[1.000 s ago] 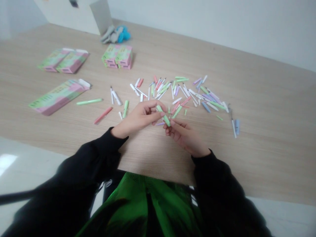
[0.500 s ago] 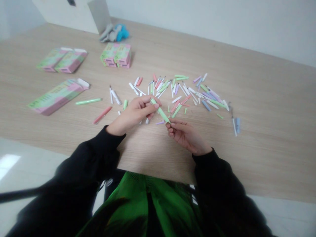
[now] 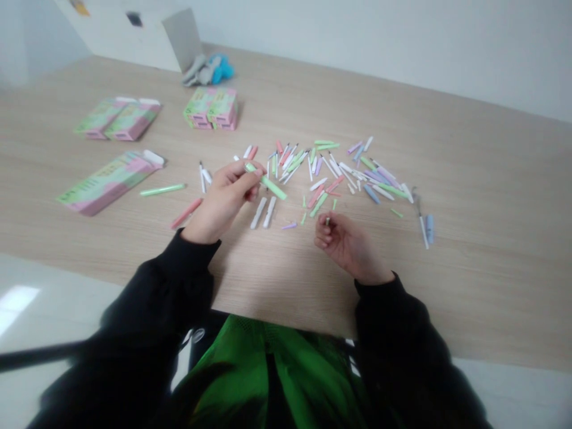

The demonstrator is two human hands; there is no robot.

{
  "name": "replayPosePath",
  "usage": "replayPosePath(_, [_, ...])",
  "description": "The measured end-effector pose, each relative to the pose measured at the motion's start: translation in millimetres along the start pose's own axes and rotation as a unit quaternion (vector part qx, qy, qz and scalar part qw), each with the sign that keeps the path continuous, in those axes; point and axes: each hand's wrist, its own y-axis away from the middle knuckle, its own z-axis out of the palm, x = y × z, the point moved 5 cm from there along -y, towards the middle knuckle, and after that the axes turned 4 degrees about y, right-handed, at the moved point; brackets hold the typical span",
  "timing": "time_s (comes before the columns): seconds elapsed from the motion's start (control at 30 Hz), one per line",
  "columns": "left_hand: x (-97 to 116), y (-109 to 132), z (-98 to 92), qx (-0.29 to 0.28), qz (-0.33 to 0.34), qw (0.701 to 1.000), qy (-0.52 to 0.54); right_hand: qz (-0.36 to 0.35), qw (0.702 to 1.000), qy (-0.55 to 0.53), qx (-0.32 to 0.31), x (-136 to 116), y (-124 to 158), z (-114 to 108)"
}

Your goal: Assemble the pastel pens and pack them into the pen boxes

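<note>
My left hand [image 3: 230, 199] is closed round one end of a light green pen barrel [image 3: 272, 186], which points right and down above the table. Between the thumb and fingertips of my right hand [image 3: 346, 241] shows the tip of a small green piece [image 3: 328, 221]; most of it is hidden. Two white pen parts [image 3: 263, 213] lie side by side between the hands. A purple peg-like piece [image 3: 289, 226] and a few small green ones [image 3: 304, 218] are close to my right hand.
Loose pen parts [image 3: 322, 196] in several colours spread beyond my hands. A green pen [image 3: 163, 189] and a red pen [image 3: 186, 213] lie at left, near a long printed box [image 3: 109, 182]. More boxes [image 3: 210, 107], grey-blue gloves [image 3: 208, 70] and a white box [image 3: 183, 39] are farther back.
My hands have come apart. The left has moved left with the green barrel, and the right has shifted slightly right, the small green piece now showing in its fingertips.
</note>
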Motion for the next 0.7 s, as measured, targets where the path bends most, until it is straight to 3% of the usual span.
replayPosePath(0.13, [8,-6,-18.2,0.043,0.036,0.998,-0.016,-0.019,1.000,0.000,0.004,-2,1,0])
replayPosePath(0.3, [19,-14,-82.9,0.187,0.112,0.961,-0.171,-0.056,0.998,0.027,0.015,-9,2,-8])
replayPosePath(0.47, [15,-9,-143.2,0.299,0.033,0.893,-0.335,-0.070,0.996,0.034,0.045,-12,3,-14])
replayPosePath(0.6, [14,0,-165.1,0.324,-0.007,0.857,-0.401,-0.073,0.995,0.052,0.052,-13,5,-13])
replayPosePath(0.7, [10,2,-172.5,0.311,-0.047,0.812,-0.492,-0.079,0.992,0.084,0.051,-13,7,-13])
